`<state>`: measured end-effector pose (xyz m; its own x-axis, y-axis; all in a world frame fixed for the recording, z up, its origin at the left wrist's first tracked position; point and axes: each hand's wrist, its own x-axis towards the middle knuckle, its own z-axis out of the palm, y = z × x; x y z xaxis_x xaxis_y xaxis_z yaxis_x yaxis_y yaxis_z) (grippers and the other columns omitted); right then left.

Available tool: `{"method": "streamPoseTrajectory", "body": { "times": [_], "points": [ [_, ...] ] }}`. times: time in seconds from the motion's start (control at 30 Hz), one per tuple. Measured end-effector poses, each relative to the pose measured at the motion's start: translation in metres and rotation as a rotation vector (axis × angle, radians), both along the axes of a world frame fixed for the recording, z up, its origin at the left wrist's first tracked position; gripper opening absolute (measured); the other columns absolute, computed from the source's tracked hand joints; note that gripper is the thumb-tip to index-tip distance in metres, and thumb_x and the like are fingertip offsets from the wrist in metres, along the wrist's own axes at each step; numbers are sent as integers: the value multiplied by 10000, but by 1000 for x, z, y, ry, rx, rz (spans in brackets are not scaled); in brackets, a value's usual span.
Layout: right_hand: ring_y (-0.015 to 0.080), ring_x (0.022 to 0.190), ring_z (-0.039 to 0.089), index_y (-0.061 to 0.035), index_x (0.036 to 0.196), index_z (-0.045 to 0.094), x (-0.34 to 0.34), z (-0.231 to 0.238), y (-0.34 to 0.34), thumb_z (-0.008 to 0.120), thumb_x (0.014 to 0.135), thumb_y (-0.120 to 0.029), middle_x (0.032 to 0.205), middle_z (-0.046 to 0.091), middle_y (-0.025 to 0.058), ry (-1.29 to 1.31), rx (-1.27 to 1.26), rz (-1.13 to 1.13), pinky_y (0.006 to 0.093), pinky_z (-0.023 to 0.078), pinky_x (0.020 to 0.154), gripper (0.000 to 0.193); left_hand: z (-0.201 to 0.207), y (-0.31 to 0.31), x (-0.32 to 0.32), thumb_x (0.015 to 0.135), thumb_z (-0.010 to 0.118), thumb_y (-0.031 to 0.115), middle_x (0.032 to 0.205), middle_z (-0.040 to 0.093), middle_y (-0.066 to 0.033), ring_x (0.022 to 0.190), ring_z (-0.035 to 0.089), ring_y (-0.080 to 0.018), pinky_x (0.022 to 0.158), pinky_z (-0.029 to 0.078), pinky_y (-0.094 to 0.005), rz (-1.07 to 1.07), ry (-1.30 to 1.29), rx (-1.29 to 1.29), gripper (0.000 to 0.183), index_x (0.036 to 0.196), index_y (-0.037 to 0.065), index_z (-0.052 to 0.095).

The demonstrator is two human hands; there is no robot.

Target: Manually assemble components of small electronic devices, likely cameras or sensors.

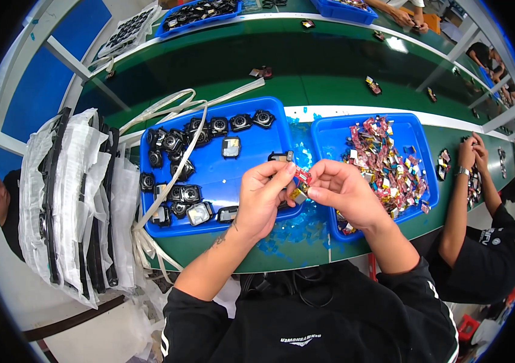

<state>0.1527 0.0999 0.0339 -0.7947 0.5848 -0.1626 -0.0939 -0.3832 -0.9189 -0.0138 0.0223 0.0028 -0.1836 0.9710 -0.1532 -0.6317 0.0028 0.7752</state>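
Both hands meet in front of me over the gap between two blue trays. My left hand (262, 198) pinches a small red circuit board (303, 176) with a yellowish block (298, 196) beneath it. The fingertips of my right hand (347, 195) close on the same piece from the other side. Just beyond my left fingers shows a dark watch case (280, 156); whether they touch it, I cannot tell. The left tray (245, 181) holds several black watch cases (173, 142), some with pale faces up. Small red and yellow electronic parts (384, 163) heap in the right tray (330, 130).
Bits of blue film (288, 239) litter the green table (239, 259). A pale strap (180, 160) crosses the left tray. Bagged stacks (67, 199) stand at left. Beyond lies a green conveyor belt (324, 66) with scattered parts. A co-worker (481, 236) sits at right.
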Motion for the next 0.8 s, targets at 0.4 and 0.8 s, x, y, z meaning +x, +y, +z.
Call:
{"method": "streamPoseTrajectory", "body": {
  "times": [0.4, 0.8],
  "points": [
    [54, 835, 606, -2, 1090, 616, 8, -4, -4, 687, 875, -4, 898, 642, 2, -28, 133, -324, 191, 484, 773, 227, -3, 0, 9, 966, 602, 137, 755, 610, -39, 605, 537, -86, 511, 442, -230, 219, 121, 57, 140, 961, 2, 638],
    [308, 1012, 586, -15, 954, 714, 53, 19, 20, 706, 807, -50, 1126, 612, 147, -825, 1287, -465, 412, 471, 865, 151, 7, -6, 14, 908, 669, 57, 794, 626, -54, 627, 558, -75, 568, 470, -220, 117, 435, 110, 112, 895, -54, 677]
  ]
}}
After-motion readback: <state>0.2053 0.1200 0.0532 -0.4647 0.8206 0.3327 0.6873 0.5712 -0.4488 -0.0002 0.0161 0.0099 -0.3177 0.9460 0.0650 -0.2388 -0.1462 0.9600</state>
